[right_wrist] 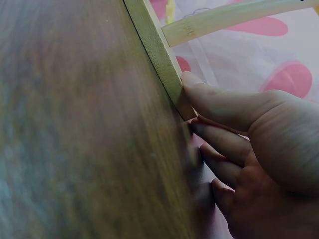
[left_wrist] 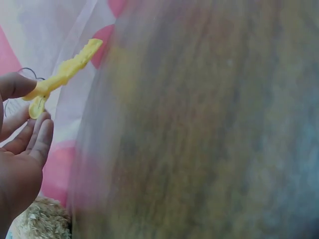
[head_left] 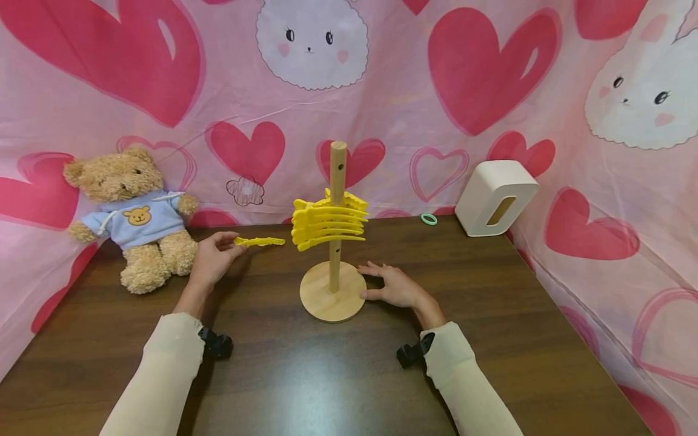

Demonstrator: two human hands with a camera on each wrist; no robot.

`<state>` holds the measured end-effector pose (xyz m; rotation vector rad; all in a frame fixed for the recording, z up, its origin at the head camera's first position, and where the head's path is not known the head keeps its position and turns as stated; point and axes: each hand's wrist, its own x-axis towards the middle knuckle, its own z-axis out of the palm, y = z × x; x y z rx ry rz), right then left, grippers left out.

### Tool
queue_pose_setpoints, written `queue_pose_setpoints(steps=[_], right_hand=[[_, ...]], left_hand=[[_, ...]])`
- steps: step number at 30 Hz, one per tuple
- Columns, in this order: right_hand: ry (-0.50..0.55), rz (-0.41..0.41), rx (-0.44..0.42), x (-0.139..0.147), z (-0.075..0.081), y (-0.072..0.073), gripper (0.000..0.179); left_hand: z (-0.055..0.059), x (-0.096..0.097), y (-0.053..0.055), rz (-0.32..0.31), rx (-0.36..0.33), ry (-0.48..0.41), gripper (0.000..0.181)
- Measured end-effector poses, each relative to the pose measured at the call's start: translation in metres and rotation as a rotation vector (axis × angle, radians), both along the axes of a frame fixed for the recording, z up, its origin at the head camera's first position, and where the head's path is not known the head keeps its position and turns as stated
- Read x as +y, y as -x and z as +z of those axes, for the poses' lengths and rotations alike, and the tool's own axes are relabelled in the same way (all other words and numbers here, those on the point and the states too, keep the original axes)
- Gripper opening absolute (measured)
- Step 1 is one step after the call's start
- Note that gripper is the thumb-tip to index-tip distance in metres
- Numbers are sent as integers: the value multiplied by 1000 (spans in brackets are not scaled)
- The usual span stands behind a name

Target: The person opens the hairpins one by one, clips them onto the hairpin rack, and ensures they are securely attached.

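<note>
Near the teddy bear, my left hand (head_left: 212, 257) pinches a yellow hair clip (head_left: 260, 241) by its handle end, its length pointing right toward the stand. The left wrist view shows the clip (left_wrist: 67, 69) between thumb and fingers. A wooden stand (head_left: 334, 281) with a round base and upright post stands in the middle. Several yellow hair clips (head_left: 332, 221) hang stacked around its post. Fairly straight fingers of my right hand (head_left: 398, 286) touch the base's right rim. In the right wrist view, its thumb lies against the base edge (right_wrist: 164, 64).
A teddy bear (head_left: 147, 218) in a blue sweater sits at the back left. At the back right are a white tissue box (head_left: 493, 197) and a small mint-green ring (head_left: 428, 218). A pink heart-print cloth (head_left: 349, 109) hangs behind the brown wooden table (head_left: 305, 375).
</note>
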<state>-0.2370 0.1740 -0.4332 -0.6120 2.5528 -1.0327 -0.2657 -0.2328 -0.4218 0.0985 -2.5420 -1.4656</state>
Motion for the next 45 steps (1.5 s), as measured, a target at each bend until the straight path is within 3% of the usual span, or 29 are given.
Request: queue_pose_setpoints(steps=[9, 18, 30, 39, 45], right_hand=[[-3, 7, 5, -1, 0, 1, 63], [27, 2, -5, 2, -3, 0, 63], [83, 15, 13, 2, -5, -3, 62], [94, -1, -4, 1, -4, -5, 62], [96, 1, -1, 1, -4, -5, 62]], left_hand=[[5, 2, -4, 6, 88, -29, 40], [13, 4, -6, -35, 130, -150, 42], [44, 15, -15, -43, 220, -357, 43], [68, 23, -26, -82, 330, -513, 30], [79, 27, -31, -82, 366, -537, 35]])
